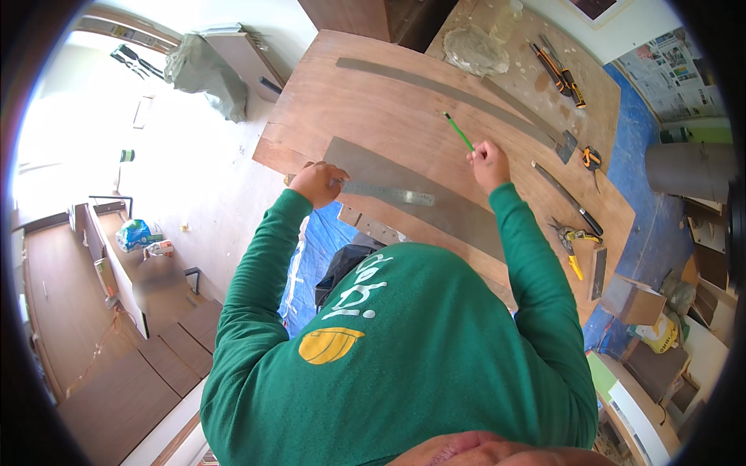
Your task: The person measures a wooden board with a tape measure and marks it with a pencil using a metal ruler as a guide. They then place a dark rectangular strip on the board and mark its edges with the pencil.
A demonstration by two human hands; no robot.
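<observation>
My left hand (pixel 317 183) grips the left end of a steel ruler (pixel 392 194), which lies across a long grey strip (pixel 462 217) on the plywood worktop (pixel 388 109). My right hand (pixel 488 165) holds a green pencil (pixel 459 131) above the wood, to the right of the ruler. A long, narrow grey strip (pixel 412 83) lies farther back, beside a square's dark head (pixel 566 147). At the right lie an orange-and-black tape measure (pixel 591 159), a long black-handled blade (pixel 579 208), yellow-handled snips (pixel 573 256) and a short dark bar (pixel 597 272).
Orange-and-black tools (pixel 567 78), a plastic bag (pixel 475 48) and a bottle (pixel 507 21) occupy the back right. A grey sack (pixel 203 70) leans at back left. Blue sheeting (pixel 315 241) covers the floor near the worktop. Boards (pixel 101 295) stand at left, a cardboard box (pixel 631 297) at right.
</observation>
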